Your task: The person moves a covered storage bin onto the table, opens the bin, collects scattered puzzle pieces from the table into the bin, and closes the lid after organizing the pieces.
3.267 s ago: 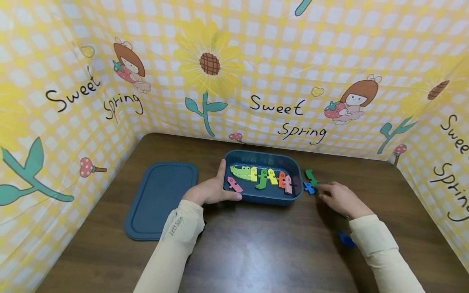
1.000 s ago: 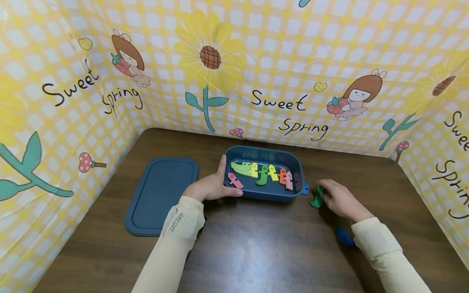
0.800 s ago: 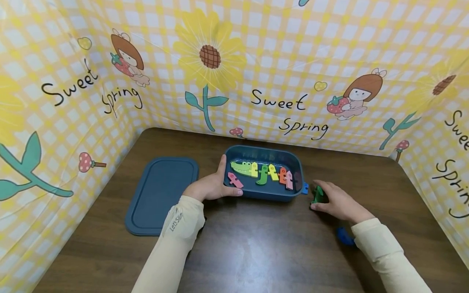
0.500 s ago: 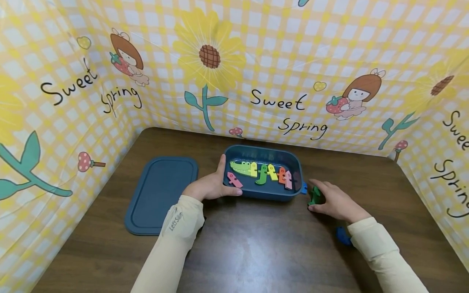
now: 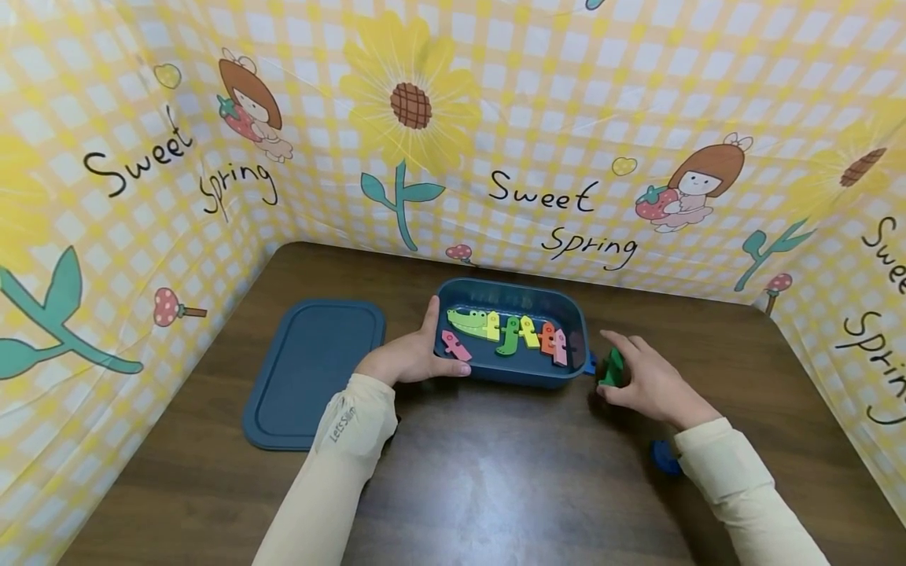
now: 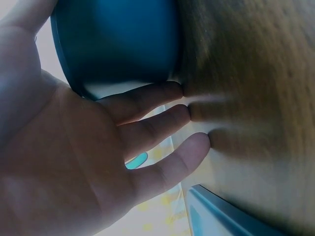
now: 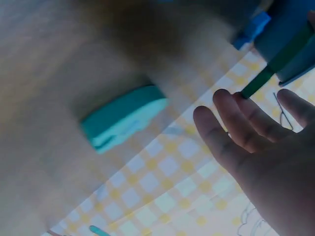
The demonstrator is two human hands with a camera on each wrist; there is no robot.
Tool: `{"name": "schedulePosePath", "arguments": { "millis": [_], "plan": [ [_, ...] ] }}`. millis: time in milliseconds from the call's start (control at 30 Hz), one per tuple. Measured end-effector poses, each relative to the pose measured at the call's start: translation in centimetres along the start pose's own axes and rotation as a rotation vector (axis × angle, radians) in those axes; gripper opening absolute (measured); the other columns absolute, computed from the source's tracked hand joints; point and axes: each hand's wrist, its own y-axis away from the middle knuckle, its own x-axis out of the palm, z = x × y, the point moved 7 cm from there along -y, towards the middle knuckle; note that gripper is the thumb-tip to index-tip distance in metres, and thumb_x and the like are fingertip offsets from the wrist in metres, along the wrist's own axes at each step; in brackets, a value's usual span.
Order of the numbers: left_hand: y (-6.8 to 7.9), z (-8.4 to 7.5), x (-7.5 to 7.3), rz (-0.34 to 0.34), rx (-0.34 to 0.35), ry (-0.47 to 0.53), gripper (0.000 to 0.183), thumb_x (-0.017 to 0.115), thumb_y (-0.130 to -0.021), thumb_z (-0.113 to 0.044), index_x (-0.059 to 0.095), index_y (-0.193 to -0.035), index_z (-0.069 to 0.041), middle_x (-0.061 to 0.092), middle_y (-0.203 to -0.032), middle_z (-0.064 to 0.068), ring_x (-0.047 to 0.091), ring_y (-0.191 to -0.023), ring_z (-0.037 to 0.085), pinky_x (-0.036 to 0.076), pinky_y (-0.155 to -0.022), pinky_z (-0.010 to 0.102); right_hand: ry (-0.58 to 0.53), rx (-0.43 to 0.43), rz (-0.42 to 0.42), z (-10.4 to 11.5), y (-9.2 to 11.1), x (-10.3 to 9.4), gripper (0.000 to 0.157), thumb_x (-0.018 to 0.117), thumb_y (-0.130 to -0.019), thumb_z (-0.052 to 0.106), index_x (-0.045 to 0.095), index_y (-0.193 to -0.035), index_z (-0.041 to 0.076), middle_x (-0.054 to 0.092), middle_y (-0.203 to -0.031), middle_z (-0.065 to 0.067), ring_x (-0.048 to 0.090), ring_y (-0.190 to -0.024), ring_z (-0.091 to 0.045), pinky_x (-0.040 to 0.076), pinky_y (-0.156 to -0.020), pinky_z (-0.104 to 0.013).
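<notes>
My left hand (image 5: 410,358) rests around the left end of a dark blue box (image 5: 510,373), thumb along its front wall. In the left wrist view its other fingers (image 6: 157,125) are straight, tips by the table. Inside the box lie colourful alphabet-puzzle-like pieces: a light green crocodile head (image 5: 467,322), a curved green piece (image 5: 506,338), and several yellow, orange and pink ones. My right hand (image 5: 647,385), right of the box, pinches a green puzzle piece (image 5: 613,368) just above or on the table. A blue piece (image 5: 591,363) lies against the box's right end, partly hidden.
The box's blue lid (image 5: 314,373) lies flat at the left. Another blue piece (image 5: 665,457) sits beside the right sleeve. In the right wrist view a thick turquoise piece (image 7: 125,118) lies on the table. A checked cloth (image 5: 453,157) walls the table's back and sides.
My right hand has picked up the green piece from near the box's right end and turned it. The small blue piece has shifted left against the box. My left hand has stayed.
</notes>
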Motion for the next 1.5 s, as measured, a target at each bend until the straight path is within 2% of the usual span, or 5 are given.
{"name": "schedulePosePath", "arguments": {
  "millis": [233,433,967,1167,1500],
  "plan": [
    [0.1,0.1,-0.1,-0.005,0.004,0.003,0.133,0.073,-0.082,-0.066,-0.034,-0.153,-0.030,0.062,-0.128,0.023,0.069,-0.070,0.024,0.049,-0.067,0.036,-0.012,-0.073,-0.078,2.5,-0.4,-1.6,0.085,0.081,-0.084,0.031,0.036,-0.154,0.012,0.046,-0.136,-0.018,0.056,-0.095,-0.031,0.050,-0.079,-0.048],
    [0.1,0.0,0.0,0.003,-0.004,-0.004,0.132,0.072,-0.084,-0.066,-0.036,-0.151,-0.031,0.070,-0.098,0.016,0.067,-0.064,0.026,0.045,-0.060,0.035,-0.024,-0.129,-0.137,4.6,-0.7,-3.0,0.085,0.082,-0.082,0.027,0.036,-0.152,0.011,0.048,-0.131,-0.014,0.056,-0.085,-0.022,0.051,-0.071,-0.040],
    [0.3,-0.2,-0.2,-0.006,0.005,-0.002,0.132,0.073,-0.083,-0.065,-0.035,-0.152,-0.031,0.059,-0.136,0.021,0.068,-0.065,0.024,0.047,-0.063,0.035,-0.040,-0.214,-0.142,8.3,-2.9,-2.9,0.085,0.082,-0.080,0.028,0.036,-0.150,0.012,0.046,-0.135,-0.015,0.056,-0.084,-0.025,0.052,-0.072,-0.042],
    [0.2,-0.1,-0.1,0.009,-0.005,-0.001,0.133,0.072,-0.083,-0.066,-0.038,-0.150,-0.033,0.069,-0.096,0.012,0.066,-0.062,0.027,0.044,-0.059,0.035,-0.040,-0.244,-0.139,9.6,-3.6,-2.7,0.086,0.083,-0.081,0.031,0.036,-0.151,0.012,0.045,-0.136,-0.013,0.058,-0.092,-0.028,0.052,-0.083,-0.047],
    [0.1,0.0,-0.1,0.007,0.002,0.011,0.133,0.072,-0.082,-0.067,-0.036,-0.151,-0.032,0.069,-0.107,0.014,0.068,-0.066,0.025,0.047,-0.064,0.037,-0.009,-0.243,-0.144,11.0,-4.6,-2.0,0.085,0.083,-0.083,0.036,0.038,-0.151,0.013,0.046,-0.134,-0.013,0.058,-0.077,-0.024,0.052,-0.069,-0.040]
  ]
}}
